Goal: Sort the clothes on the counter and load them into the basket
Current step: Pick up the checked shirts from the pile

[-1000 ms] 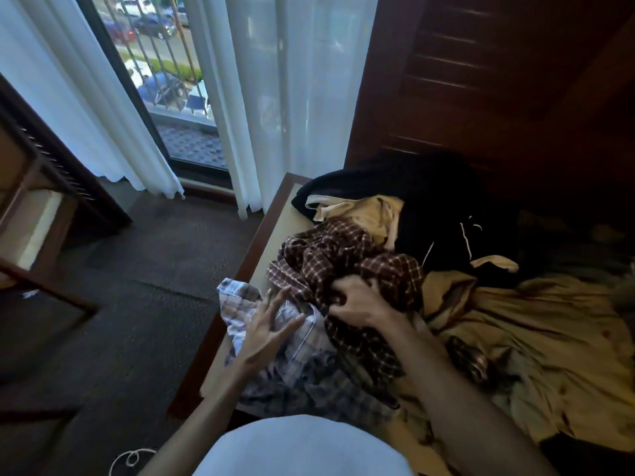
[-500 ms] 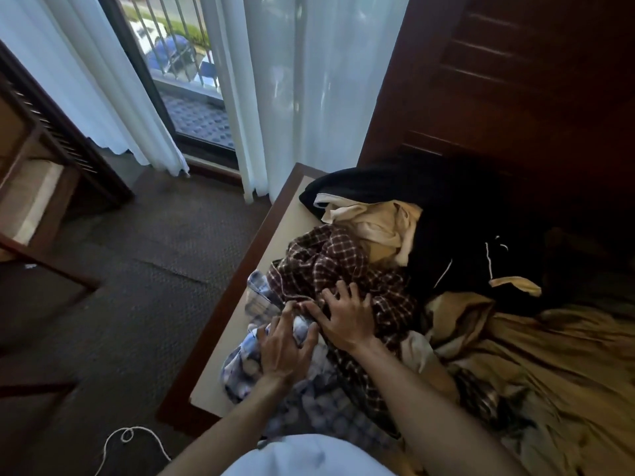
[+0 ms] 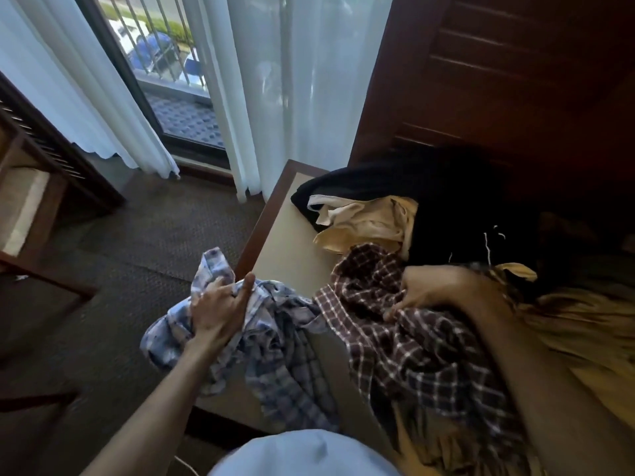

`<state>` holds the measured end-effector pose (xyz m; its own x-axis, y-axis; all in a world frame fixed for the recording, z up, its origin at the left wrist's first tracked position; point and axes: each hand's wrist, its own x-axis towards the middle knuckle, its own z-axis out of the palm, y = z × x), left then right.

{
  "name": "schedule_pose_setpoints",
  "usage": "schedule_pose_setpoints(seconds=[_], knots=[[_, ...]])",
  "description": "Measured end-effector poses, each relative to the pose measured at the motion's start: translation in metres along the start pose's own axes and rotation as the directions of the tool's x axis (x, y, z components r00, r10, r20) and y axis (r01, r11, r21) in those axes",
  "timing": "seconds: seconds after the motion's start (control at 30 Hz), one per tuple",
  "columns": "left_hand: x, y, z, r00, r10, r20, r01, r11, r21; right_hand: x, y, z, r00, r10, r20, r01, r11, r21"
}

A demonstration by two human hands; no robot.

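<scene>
Left hand (image 3: 220,312) grips the blue plaid shirt (image 3: 275,345), fingers curled into a bunched part of it, forefinger lying straighter along the cloth, and I see that bunch held up past the counter's left edge, over the carpet (image 3: 120,255). From there the shirt trails back down onto the counter (image 3: 288,245), its lower folds draped across the near corner. Right hand (image 3: 433,290) sits on the brown plaid shirt (image 3: 412,341), fingers curled down into the fabric and pinching a fold; the forearm crosses the pile toward me. That brown shirt lies just beside the blue one, the two touching at the middle of the counter. Behind it I make out a cream garment (image 3: 367,223) crumpled on top of a black garment (image 3: 457,207), which reaches back to the dark wood panel (image 3: 498,80). To the right, tan cloth (image 3: 584,317) spreads out, blurred, touching the brown shirt. No basket in my view. White curtains (image 3: 292,80) hang behind the counter's far end, with a glass door (image 3: 165,63) and railing showing between them. At the bottom edge, a pale shirt front (image 3: 302,455), mine as worn.
</scene>
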<state>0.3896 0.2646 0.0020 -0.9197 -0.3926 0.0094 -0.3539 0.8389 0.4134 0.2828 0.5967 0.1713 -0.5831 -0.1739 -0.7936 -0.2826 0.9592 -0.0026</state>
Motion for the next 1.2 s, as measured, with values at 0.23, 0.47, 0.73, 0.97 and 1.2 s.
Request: schedule_pose_setpoints(seconds=[0.23,0.47,0.73,0.97,1.2], knots=[[-0.018,0.065,0.053,0.919,0.276,0.28,-0.236,0.957,-0.167,0.099,-0.077,0.093,0.863,-0.161,-0.479,0.208,0.977,0.047],[-0.034,0.075,0.075,0.929,0.277,0.245,-0.258,0.96,-0.107,0.14,-0.073,0.132,0.834,-0.029,-0.551,0.205,0.943,0.26],[-0.016,0.091,0.083,0.969,0.194,0.151,-0.187,0.981,-0.059,0.153,-0.075,0.116,0.698,0.111,-0.708,0.139,0.948,0.285],[-0.013,0.08,0.05,0.968,0.234,0.094,-0.221,0.967,-0.128,0.121,-0.072,0.118,0.67,0.123,-0.732,0.157,0.94,0.302],[-0.023,0.099,-0.025,0.915,0.399,-0.057,-0.402,0.902,-0.157,0.03,-0.09,0.101,0.454,0.258,-0.853,0.182,0.91,0.372]])
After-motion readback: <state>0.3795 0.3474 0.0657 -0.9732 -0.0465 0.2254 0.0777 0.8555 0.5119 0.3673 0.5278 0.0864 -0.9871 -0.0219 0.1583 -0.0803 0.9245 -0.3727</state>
